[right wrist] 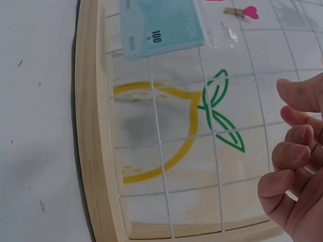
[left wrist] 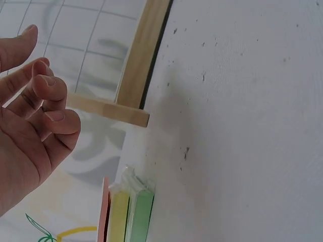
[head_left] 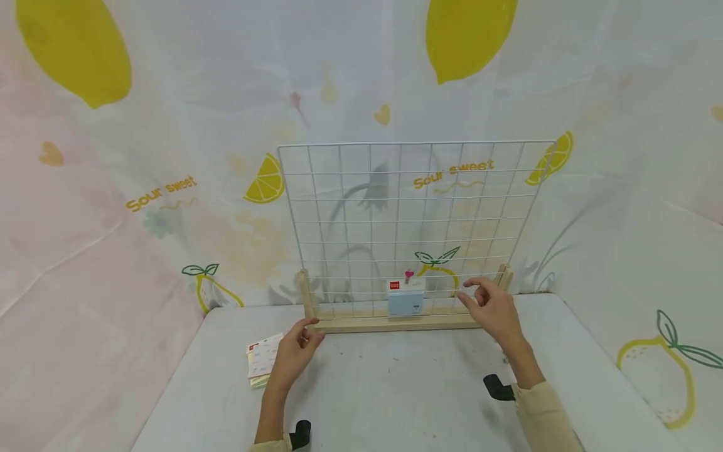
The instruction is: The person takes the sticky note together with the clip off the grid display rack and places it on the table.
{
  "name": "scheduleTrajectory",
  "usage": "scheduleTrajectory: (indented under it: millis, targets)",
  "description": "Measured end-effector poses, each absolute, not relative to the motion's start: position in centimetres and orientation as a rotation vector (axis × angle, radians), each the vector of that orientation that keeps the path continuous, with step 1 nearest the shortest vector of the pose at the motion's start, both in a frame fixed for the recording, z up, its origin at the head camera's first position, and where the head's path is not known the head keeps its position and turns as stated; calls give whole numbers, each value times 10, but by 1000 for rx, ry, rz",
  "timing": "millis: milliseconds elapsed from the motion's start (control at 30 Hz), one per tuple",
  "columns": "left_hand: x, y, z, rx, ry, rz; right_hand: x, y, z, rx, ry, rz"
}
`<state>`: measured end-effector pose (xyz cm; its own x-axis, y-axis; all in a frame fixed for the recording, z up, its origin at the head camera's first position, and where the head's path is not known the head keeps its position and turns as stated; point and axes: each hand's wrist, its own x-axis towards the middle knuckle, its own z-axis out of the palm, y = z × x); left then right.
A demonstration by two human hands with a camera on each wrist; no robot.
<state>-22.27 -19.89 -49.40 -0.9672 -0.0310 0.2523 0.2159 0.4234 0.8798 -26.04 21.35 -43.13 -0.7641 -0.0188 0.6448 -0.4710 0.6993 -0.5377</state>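
A white wire grid panel stands upright in a wooden base. Low on it hangs a pale blue sticky note pad in clear packaging, with a small clothespin with a pink heart at its top. My right hand hovers to the right of the pad before the grid, fingers loosely bent and holding nothing. Near the base's left end is my left hand, its fingers relaxed around empty air. Just left of that hand lies a small stack of packaged sticky note pads, whose yellow and green edges show in the left wrist view.
The white table carries small dark specks. A white cloth backdrop printed with lemons hangs behind the grid. The base's upright wooden posts rise at both ends of the panel.
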Motion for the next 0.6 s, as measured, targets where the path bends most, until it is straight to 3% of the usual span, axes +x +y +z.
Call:
scheduleTrajectory:
  millis: [600]
  targets:
    - [-229, -175, -493, -284, -2405, -1568, -272, 190, -419, 452, -2236, 941]
